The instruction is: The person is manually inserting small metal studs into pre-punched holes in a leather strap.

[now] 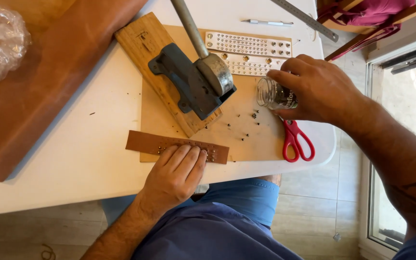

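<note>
Pinning the studded strap (pixel 176 147) flat with my left hand (pixel 174 175), fingers spread; right hand (pixel 321 89) grasps a tipped jar (pixel 274 94); rivets (pixel 246 123) loose; next calls for picking one.

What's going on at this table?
A person sits at a white table. The left hand presses flat on a brown leather strip set with small studs. The right hand holds a small glass jar tipped on its side. A hand press stands on a wooden board, with loose studs and red scissors nearby.
</note>
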